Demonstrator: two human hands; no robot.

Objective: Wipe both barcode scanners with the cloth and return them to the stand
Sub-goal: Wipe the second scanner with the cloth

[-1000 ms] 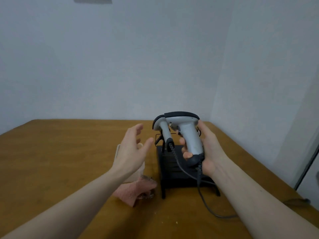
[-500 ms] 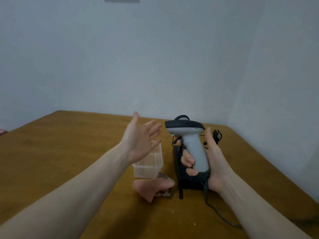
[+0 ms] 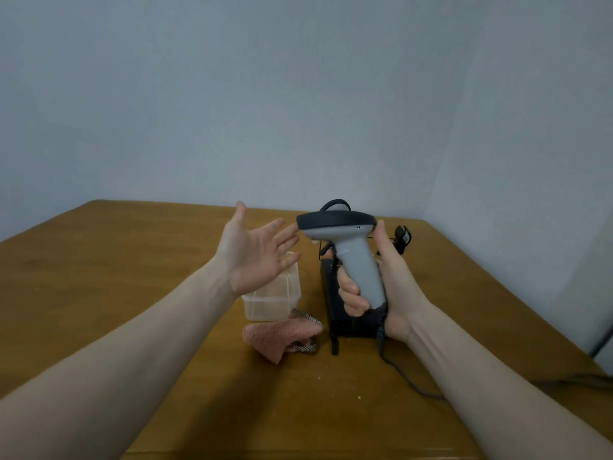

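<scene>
Over the stand (image 3: 348, 323), my right hand (image 3: 394, 283) now holds one scanner (image 3: 348, 254) clear; left hand (image 3: 255, 257) spread wide, cloth (image 3: 278, 335) still untouched, so no wiping yet.

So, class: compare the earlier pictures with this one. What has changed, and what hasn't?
The left hand has turned palm-up and spread open, its fingertips now near the head of the scanner. The right hand keeps its grip on the scanner's handle, upright before the stand. The cloth and clear tub stay put on the table.
</scene>
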